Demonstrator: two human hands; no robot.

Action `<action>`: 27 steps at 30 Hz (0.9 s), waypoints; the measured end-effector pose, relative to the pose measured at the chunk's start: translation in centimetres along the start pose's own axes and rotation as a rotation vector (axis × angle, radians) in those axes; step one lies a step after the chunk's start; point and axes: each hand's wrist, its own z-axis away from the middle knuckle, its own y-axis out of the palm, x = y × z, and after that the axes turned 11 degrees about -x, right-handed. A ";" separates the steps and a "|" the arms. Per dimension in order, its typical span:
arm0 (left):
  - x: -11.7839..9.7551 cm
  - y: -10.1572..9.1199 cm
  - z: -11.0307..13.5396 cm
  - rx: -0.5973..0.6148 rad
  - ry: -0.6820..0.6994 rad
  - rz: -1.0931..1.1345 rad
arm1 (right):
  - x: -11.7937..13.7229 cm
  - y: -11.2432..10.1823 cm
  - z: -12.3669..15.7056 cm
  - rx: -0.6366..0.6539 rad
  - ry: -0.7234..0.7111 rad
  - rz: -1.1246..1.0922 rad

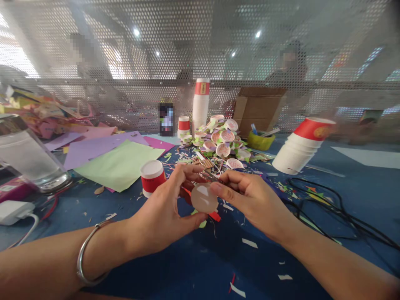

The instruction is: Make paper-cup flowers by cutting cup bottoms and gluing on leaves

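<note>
A round, pale disc (204,198) with a smooth, shiny face sits at the centre, above the blue table (215,266). The left hand (161,214) has its thumb and fingers closed round the disc, clamped on its edge, with bits of soft red paper just beneath. The thumb of the right hand (259,204) touches the disc's upper right edge, its fingers curled beside it; I cannot tell whether they are gripping the disc or something thin and dark.

Beyond lies a heap of shallow round cup bottoms (223,137), fringed with ragged scraps. Flat sheets of green paper (118,164) and purple paper (100,146) overlap on the left, near a short red and white cup (153,179).

A yellow-green tub (261,143) holds a few slim items, one of them blue. Nested paper cups form a tall upright stack (201,106) and a tilted stack (298,148).

The left edge cuts off a clear glass (33,160); perforated metal mesh (125,91) blurs the people behind it.
</note>
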 end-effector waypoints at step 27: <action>-0.5 0.8 -0.4 0.080 -0.551 0.688 | -0.3 0.3 -0.2 -0.150 -0.102 0.087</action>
